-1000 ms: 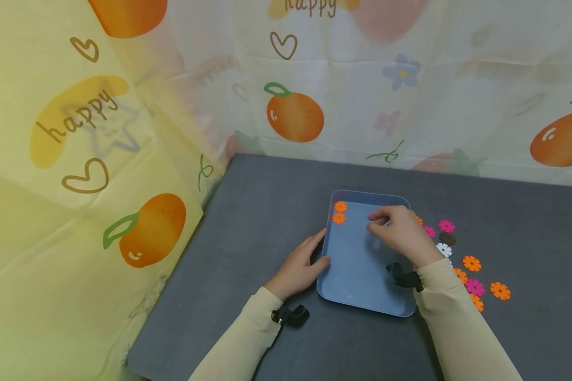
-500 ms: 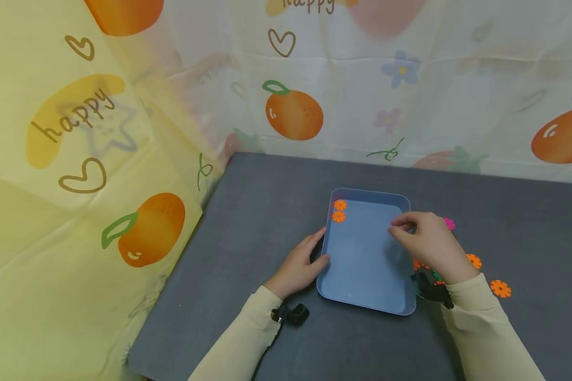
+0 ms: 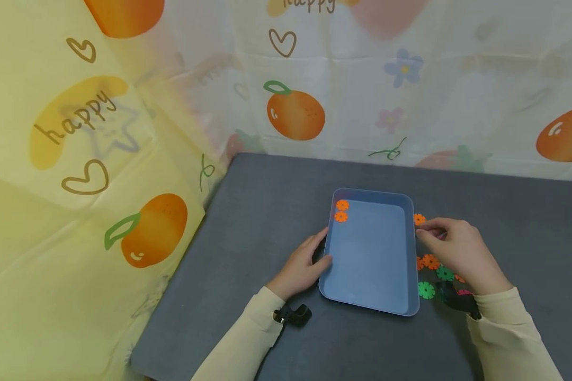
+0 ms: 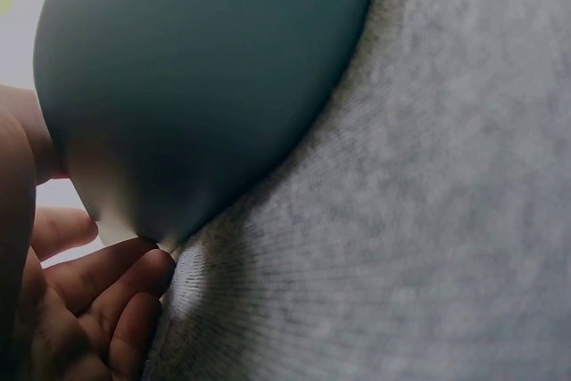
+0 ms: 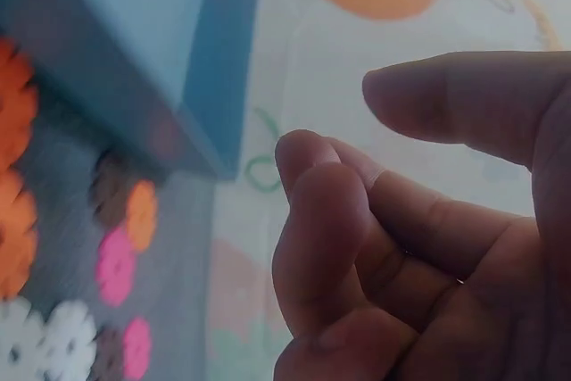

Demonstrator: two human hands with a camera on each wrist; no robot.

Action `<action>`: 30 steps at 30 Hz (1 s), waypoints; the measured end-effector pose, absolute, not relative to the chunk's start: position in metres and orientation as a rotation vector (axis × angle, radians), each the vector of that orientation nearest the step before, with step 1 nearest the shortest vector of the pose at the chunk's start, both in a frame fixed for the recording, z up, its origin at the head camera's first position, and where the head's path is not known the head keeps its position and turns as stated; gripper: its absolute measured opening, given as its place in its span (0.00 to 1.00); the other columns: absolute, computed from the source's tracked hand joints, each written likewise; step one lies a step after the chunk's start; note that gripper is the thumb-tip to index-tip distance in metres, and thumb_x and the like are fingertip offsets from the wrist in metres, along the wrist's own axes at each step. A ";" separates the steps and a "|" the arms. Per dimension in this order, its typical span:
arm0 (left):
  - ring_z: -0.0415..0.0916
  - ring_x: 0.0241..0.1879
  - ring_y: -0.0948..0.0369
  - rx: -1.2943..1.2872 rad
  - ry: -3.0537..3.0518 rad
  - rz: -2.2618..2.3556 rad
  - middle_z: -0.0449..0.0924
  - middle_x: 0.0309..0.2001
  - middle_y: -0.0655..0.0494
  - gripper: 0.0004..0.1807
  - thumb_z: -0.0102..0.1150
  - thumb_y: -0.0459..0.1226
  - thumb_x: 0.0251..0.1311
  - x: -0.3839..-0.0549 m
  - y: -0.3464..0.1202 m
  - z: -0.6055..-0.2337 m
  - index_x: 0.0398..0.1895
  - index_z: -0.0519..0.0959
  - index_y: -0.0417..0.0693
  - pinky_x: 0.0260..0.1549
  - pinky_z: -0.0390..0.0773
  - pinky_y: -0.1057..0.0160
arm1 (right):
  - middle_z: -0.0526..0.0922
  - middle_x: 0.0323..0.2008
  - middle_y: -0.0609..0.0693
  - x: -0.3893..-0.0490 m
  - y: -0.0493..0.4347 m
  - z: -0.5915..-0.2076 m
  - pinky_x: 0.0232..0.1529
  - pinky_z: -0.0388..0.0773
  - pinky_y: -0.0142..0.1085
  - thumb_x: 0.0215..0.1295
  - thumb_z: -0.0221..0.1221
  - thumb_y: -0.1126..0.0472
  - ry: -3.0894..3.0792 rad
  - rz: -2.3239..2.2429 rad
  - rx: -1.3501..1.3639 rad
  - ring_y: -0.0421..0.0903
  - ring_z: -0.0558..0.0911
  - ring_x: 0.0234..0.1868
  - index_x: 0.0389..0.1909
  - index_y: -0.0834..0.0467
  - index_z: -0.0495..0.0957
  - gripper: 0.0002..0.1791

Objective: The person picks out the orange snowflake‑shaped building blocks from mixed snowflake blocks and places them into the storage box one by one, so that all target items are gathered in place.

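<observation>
A light blue rectangular tray [image 3: 369, 264] lies on the grey tabletop. My left hand [image 3: 301, 265] holds its left side, the thumb over the rim and the fingers against the outer wall [image 4: 196, 69]. Inside the far left corner of the tray are two orange notched discs [image 3: 341, 210], one behind the other. My right hand [image 3: 462, 254] hovers just off the tray's right side, above loose discs. In the right wrist view its thumb stands apart from loosely bent fingers [image 5: 321, 211], with nothing between them. An orange disc [image 3: 419, 219] lies close to its fingertips.
Several loose discs lie right of the tray, among them a green disc [image 3: 426, 290]. The right wrist view shows white discs [image 5: 70, 341], pink [image 5: 116, 265] and dark brown ones. The right hand and wrist strap hide part of the pile. A fruit-printed curtain [image 3: 219, 74] borders the table.
My right hand has moved right, from over the tray to over the loose discs beside it. My left hand stays on the tray, and the two orange discs inside have not moved.
</observation>
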State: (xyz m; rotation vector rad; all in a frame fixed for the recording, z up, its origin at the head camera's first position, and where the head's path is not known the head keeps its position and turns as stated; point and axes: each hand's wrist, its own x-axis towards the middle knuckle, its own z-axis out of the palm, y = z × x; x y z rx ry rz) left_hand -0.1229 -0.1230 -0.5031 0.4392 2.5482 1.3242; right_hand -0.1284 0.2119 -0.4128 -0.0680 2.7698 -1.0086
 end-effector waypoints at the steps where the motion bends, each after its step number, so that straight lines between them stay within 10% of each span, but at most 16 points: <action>1: 0.59 0.79 0.55 0.436 2.548 1.327 0.62 0.80 0.51 0.38 0.55 0.44 0.76 -0.123 -0.123 -0.503 0.85 0.55 0.56 0.76 0.62 0.48 | 0.85 0.52 0.65 -0.128 0.215 -0.414 0.32 0.76 0.40 0.79 0.57 0.48 2.767 -1.001 -0.069 0.53 0.82 0.41 0.60 0.65 0.82 0.25; 8: 0.59 0.79 0.56 0.421 2.541 1.346 0.62 0.80 0.52 0.38 0.55 0.44 0.76 -0.122 -0.123 -0.502 0.85 0.56 0.57 0.76 0.62 0.47 | 0.86 0.46 0.60 -0.122 0.226 -0.428 0.24 0.71 0.40 0.74 0.60 0.56 2.732 -0.931 -0.090 0.48 0.76 0.28 0.57 0.68 0.82 0.21; 22: 0.57 0.80 0.54 0.421 2.534 1.357 0.60 0.81 0.51 0.38 0.54 0.45 0.76 -0.118 -0.129 -0.504 0.86 0.55 0.56 0.76 0.62 0.46 | 0.84 0.54 0.69 -0.121 0.217 -0.462 0.49 0.82 0.61 0.68 0.66 0.62 2.710 -0.860 -0.229 0.68 0.83 0.53 0.58 0.70 0.83 0.21; 30: 0.58 0.79 0.55 0.445 2.545 1.333 0.61 0.80 0.51 0.38 0.55 0.45 0.76 -0.123 -0.123 -0.504 0.86 0.55 0.56 0.76 0.62 0.48 | 0.86 0.49 0.65 -0.118 0.223 -0.464 0.47 0.82 0.61 0.67 0.69 0.62 2.771 -0.852 -0.211 0.65 0.83 0.49 0.50 0.67 0.87 0.15</action>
